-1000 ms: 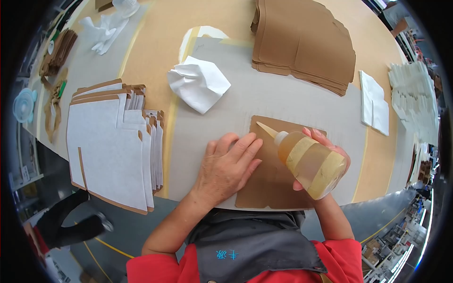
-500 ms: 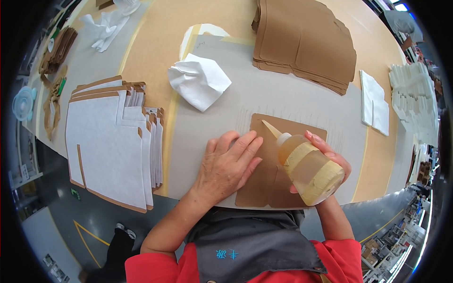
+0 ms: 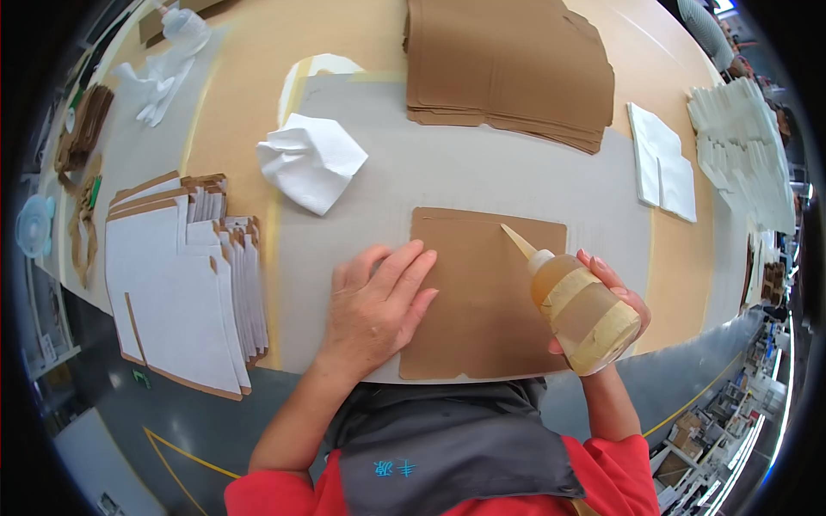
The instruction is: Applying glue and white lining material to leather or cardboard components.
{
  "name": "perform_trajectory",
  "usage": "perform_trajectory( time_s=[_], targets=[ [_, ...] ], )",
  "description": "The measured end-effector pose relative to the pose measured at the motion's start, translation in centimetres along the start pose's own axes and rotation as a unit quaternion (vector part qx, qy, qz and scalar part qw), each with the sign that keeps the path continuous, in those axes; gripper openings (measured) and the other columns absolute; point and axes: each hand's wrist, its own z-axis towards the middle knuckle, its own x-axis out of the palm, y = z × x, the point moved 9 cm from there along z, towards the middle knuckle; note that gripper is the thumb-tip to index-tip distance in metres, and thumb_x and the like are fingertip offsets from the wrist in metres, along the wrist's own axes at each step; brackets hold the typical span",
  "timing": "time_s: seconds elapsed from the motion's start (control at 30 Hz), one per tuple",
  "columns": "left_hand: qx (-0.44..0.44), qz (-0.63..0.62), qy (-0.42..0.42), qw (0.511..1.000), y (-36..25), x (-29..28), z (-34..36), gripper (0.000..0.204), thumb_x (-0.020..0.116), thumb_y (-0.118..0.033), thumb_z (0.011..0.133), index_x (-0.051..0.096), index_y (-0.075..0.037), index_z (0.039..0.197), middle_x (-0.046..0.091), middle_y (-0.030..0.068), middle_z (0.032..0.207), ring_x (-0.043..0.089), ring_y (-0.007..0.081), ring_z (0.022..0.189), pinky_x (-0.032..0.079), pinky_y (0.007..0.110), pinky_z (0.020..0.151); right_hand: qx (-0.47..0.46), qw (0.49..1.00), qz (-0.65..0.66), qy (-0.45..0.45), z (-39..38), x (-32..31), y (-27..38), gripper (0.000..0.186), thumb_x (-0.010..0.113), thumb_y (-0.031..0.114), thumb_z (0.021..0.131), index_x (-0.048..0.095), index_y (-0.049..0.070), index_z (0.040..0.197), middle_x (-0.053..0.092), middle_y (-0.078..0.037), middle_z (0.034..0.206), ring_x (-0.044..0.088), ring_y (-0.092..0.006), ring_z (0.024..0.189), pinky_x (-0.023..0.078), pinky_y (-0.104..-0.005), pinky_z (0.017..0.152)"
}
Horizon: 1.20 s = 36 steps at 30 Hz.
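A brown flat panel [image 3: 473,301] lies on the grey sheet at the table's near edge. My left hand [image 3: 379,297] rests at the panel's left edge, fingers stretched out and holding nothing. In my right hand [image 3: 624,297] is a glue bottle [image 3: 578,303] with amber liquid and pale tape bands. It tilts with its tapered nozzle [image 3: 517,241] pointing down at the panel, close to the far edge. A thin line runs along that edge, left of the nozzle tip. Part of my right hand is hidden behind the bottle.
A stack of brown panels [image 3: 508,73] lies beyond. White-faced, brown-edged pieces [image 3: 168,284] are piled at left. A crumpled white cloth [image 3: 314,163] sits between. Folded white cloth [image 3: 661,163] and stacked white pieces [image 3: 740,155] are at right; another bottle [image 3: 185,30] stands far left.
The bottle's nozzle has moved rightward along the panel's far edge. My left hand stays by the panel's left edge. The whole view has shifted, with the table things appearing further left.
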Motion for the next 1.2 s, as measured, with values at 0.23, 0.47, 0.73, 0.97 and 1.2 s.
perform_trajectory(
  time_s=[0.23,0.47,0.73,0.97,1.2],
  targets=[
    [-0.009,0.019,0.003,1.0,-0.2,-0.2,0.2,0.044,0.076,-0.022,0.08,0.068,-0.013,0.122,0.062,-0.0003,0.129,0.053,0.0236,0.11,0.04,0.037,0.093,0.007,0.996,-0.058,-0.062,-1.7,-3.3,-0.3,0.094,0.093,0.045,0.065,0.033,0.014,0.131,0.057,-0.025,0.131,0.058,-0.0368,0.124,0.05,-0.0529,0.104],
    [-0.011,0.022,0.007,1.0,-0.2,-0.1,0.2,0.046,0.077,-0.019,0.078,0.067,-0.012,0.123,0.062,0.0006,0.129,0.053,0.0249,0.11,0.04,0.038,0.096,0.126,0.98,-0.074,-0.137,-3.8,-6.1,-1.9,0.102,0.08,0.066,0.069,0.027,0.011,0.137,0.046,-0.022,0.143,0.05,-0.0426,0.13,0.042,-0.0573,0.109],
    [-0.006,0.022,0.012,1.0,-0.4,0.0,0.3,0.047,0.076,-0.016,0.077,0.067,-0.011,0.123,0.062,0.0019,0.129,0.052,0.0262,0.11,0.04,0.038,0.097,0.201,0.95,0.001,-0.239,-3.9,-7.5,-2.9,0.097,0.072,0.061,0.083,0.031,0.003,0.149,0.041,-0.022,0.149,0.046,-0.0393,0.135,0.039,-0.0548,0.112],
    [-0.004,0.022,0.009,1.0,-0.5,-0.1,0.3,0.045,0.075,-0.015,0.078,0.068,-0.01,0.122,0.062,0.0027,0.129,0.052,0.0273,0.109,0.041,0.038,0.098,0.206,0.947,0.009,-0.245,-4.8,-8.4,-2.0,0.095,0.073,0.059,0.083,0.033,0.003,0.148,0.043,-0.023,0.149,0.044,-0.0346,0.137,0.041,-0.0533,0.111],
    [0.001,0.027,0.01,1.0,-0.6,0.0,0.3,0.044,0.075,-0.015,0.079,0.068,-0.01,0.122,0.062,0.0031,0.129,0.052,0.0281,0.11,0.041,0.039,0.099,0.214,0.951,-0.015,-0.223,-7.1,-8.7,-1.3,0.099,0.074,0.064,0.079,0.033,0.002,0.145,0.045,-0.023,0.146,0.05,-0.038,0.131,0.043,-0.0534,0.109]
  ],
)
